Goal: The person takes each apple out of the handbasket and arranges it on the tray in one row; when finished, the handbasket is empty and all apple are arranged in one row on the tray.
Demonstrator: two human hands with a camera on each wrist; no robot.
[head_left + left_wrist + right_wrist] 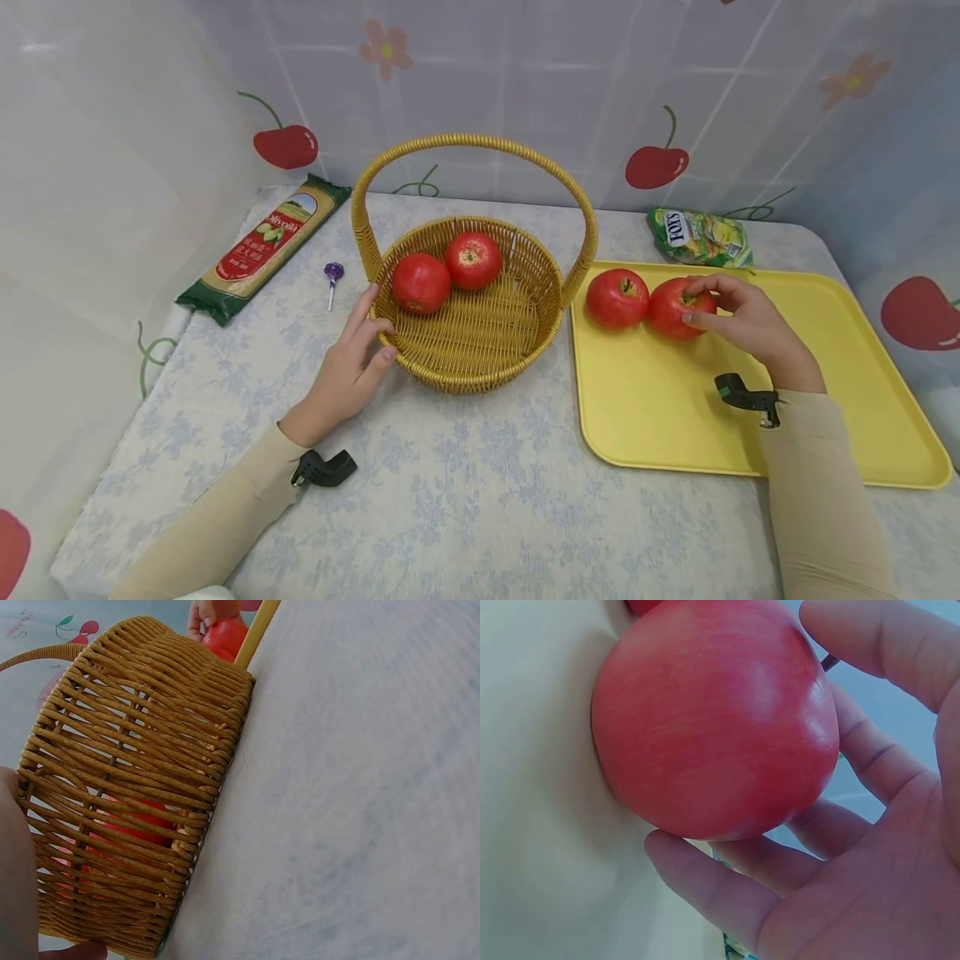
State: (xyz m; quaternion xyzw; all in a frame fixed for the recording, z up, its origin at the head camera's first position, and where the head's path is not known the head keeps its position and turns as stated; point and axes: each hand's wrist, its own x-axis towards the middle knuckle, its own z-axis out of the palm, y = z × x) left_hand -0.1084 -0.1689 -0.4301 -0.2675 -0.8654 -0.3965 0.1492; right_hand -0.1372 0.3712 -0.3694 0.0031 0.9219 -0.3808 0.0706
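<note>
My left hand (341, 379) holds the near left rim of a round wicker basket (459, 384) with a tall arched handle, some fingers hooked over the rim. Inside the basket, a red apple (421, 284) lies beside another red apple (473, 260) at the back left. To the right, my right hand (750, 321) grips a red apple (669, 310) on a yellow tray (660, 417), its thumb and fingers around the fruit. Close on that apple's left sits another tray apple (617, 298). The right wrist view shows the gripped apple (716, 720) large, fingers curving behind and beneath it.
Behind the tray lies a green FOX'S candy bag (699, 239). A pasta packet (266, 250) slants at the back left, with a purple lollipop (333, 273) between it and the basket. A cherry-patterned curtain (510, 92) hangs along the table's back edge.
</note>
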